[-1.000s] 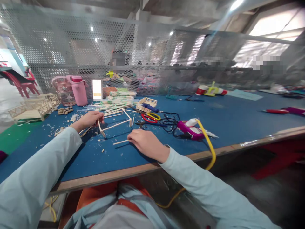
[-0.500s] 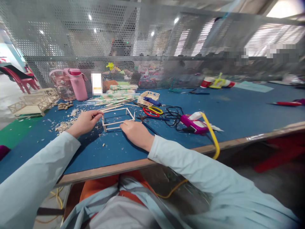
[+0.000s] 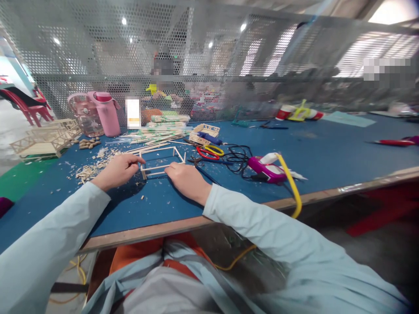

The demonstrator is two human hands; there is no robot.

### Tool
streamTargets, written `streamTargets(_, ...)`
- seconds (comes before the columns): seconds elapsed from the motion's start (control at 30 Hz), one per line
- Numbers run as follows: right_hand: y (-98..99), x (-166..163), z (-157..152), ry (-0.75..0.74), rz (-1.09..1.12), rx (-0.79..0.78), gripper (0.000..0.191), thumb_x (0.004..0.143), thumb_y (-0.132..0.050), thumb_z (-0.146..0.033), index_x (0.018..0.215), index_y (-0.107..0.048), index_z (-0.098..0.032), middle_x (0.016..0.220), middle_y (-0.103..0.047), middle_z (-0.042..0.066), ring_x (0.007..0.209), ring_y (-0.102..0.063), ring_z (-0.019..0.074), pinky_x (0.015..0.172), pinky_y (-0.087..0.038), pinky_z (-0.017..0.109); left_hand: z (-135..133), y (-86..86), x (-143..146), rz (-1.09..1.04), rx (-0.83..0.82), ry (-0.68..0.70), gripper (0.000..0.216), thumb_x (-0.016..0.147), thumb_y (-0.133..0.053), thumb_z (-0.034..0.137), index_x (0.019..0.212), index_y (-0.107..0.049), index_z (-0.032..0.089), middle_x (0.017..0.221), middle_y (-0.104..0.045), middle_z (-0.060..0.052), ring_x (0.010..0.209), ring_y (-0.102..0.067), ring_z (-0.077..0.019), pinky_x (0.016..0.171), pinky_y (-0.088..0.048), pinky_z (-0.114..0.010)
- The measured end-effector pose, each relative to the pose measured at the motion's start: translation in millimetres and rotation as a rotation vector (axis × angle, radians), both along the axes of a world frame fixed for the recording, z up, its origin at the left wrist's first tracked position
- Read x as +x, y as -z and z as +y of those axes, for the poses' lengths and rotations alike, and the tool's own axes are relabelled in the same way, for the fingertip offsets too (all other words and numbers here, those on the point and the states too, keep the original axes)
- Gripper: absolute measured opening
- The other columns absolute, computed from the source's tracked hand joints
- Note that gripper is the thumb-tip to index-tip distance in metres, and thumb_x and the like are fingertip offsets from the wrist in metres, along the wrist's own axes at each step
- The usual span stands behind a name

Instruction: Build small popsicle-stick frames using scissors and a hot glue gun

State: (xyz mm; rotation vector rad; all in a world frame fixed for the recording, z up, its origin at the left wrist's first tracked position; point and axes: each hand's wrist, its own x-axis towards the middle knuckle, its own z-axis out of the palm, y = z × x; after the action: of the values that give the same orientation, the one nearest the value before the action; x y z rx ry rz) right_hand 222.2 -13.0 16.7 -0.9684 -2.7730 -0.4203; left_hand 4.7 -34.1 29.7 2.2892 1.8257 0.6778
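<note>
A small box-shaped frame of thin wooden sticks stands on the blue tabletop in front of me. My left hand is at its left end, thumb and index finger bent around the corner post. At the front right, my right hand pinches the long front stick, its fingertips partly hidden behind the knuckles. Wood scraps lie left of my left hand. Just behind the frame are scissors with red and yellow handles and dark-handled pliers.
A purple and white glue gun with a yellow strap lies to the right beside a black cable. Bundled sticks, a small wooden tray-like piece and a pink bottle stand behind. Wooden models sit far left; mesh panel behind.
My left index finger has reached slightly right and in over the frame's left corner. My right hand and the frame stay nearly where they were.
</note>
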Motion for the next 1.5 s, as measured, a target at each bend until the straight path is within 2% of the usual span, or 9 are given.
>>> streamTargets(0.13, 0.7, 0, 0, -0.004, 0.013, 0.004, 0.018, 0.089, -0.040, -0.014, 0.093, -0.058, -0.013, 0.090, -0.061, 0.008, 0.081, -0.059, 0.0169, 0.066, -0.040, 0.025, -3, -0.5, 6, 0.068, 0.173, -0.009, 0.039, 0.074, -0.038, 0.025, 0.098, -0.067, 0.015, 0.094, -0.061, -0.009, 0.093, -0.054, -0.0232, 0.086, -0.042, -0.035)
streamTargets(0.23, 0.5, 0, -1, -0.005, 0.034, -0.006, 0.020, 0.089, -0.039, -0.014, 0.098, -0.057, -0.013, 0.091, -0.061, 0.008, 0.083, -0.059, 0.0170, 0.067, -0.040, 0.025, -5, -1.7, 16, 0.185, 0.283, 0.007, 0.042, 0.076, -0.044, 0.033, 0.112, -0.059, 0.016, 0.110, -0.056, -0.011, 0.107, -0.047, -0.0270, 0.097, -0.033, -0.044)
streamTargets(0.43, 2.3, 0, -1, -0.006, 0.067, -0.024, 0.023, 0.090, -0.037, -0.017, 0.104, -0.055, -0.015, 0.091, -0.062, 0.009, 0.082, -0.060, 0.0174, 0.067, -0.040, 0.025, 3, -2.3, 34, 0.264, 0.058, 0.123, 0.071, 0.076, -0.052, 0.035, 0.139, -0.021, 0.022, 0.107, -0.065, -0.008, 0.115, -0.047, -0.0275, 0.101, 0.002, -0.063)
streamTargets(0.7, 6.3, -1, 0, -0.060, 0.121, -0.015, 0.023, 0.089, -0.036, -0.015, 0.103, -0.054, -0.015, 0.088, -0.061, 0.008, 0.080, -0.059, 0.0182, 0.066, -0.041, 0.026, 14, -1.4, 35, 0.248, -0.045, 0.142, 0.071, 0.075, -0.053, 0.026, 0.140, -0.022, 0.024, 0.088, -0.070, -0.004, 0.098, -0.059, -0.0265, 0.101, -0.001, -0.063)
streamTargets(0.87, -7.4, 19, 16, -0.014, 0.621, -0.001, 0.025, 0.086, -0.038, -0.016, 0.106, -0.054, -0.014, 0.101, -0.059, 0.011, 0.094, -0.054, 0.0184, 0.080, -0.041, 0.029, 16, 5.5, 33, 0.197, -0.025, 0.137, 0.071, 0.074, -0.056, 0.028, 0.138, -0.027, 0.024, 0.087, -0.071, -0.003, 0.097, -0.059, -0.0257, 0.102, -0.001, -0.061)
streamTargets(0.93, -8.2, 30, 31, 0.077, 0.779, -0.087, 0.025, 0.079, -0.040, -0.009, 0.099, -0.055, -0.013, 0.091, -0.061, 0.008, 0.086, -0.056, 0.0165, 0.078, -0.042, 0.029, 17, 6.8, 34, 0.190, -0.029, 0.136, 0.071, 0.074, -0.056, 0.028, 0.138, -0.027, 0.025, 0.087, -0.071, -0.003, 0.099, -0.059, -0.0266, 0.102, -0.001, -0.062)
streamTargets(1.0, -3.2, 38, 45, 0.146, 0.790, -0.299, 0.030, 0.070, -0.045, -0.003, 0.097, -0.054, -0.013, 0.079, -0.062, 0.004, 0.073, -0.057, 0.0137, 0.072, -0.044, 0.027, 17, 6.6, 35, 0.184, -0.042, 0.138, 0.071, 0.075, -0.055, 0.028, 0.139, -0.025, 0.025, 0.086, -0.072, -0.003, 0.102, -0.057, -0.0276, 0.101, -0.001, -0.062)
streamTargets(1.17, 14.7, 39, 57, 0.114, 0.790, -0.697, 0.045, 0.063, -0.050, 0.000, 0.105, -0.047, -0.015, 0.082, -0.065, 0.002, 0.061, -0.057, 0.0088, 0.063, -0.045, 0.022, 15, 4.5, 36, 0.180, -0.042, 0.107, 0.069, 0.077, -0.053, 0.031, 0.139, -0.025, 0.025, 0.089, -0.071, -0.004, 0.102, -0.058, -0.0277, 0.103, -0.003, -0.060)
streamTargets(1.5, 17.7, 32, 52, 0.022, 0.807, -0.742, 0.045, 0.063, -0.053, -0.002, 0.105, -0.047, -0.016, 0.074, -0.063, -0.002, 0.061, -0.057, 0.0084, 0.064, -0.045, 0.022, 13, 6.8, 37, 0.260, -0.002, 0.079, 0.069, 0.078, -0.051, 0.029, 0.140, -0.023, 0.022, 0.089, -0.072, -0.006, 0.104, -0.057, -0.0290, 0.102, -0.008, -0.060)
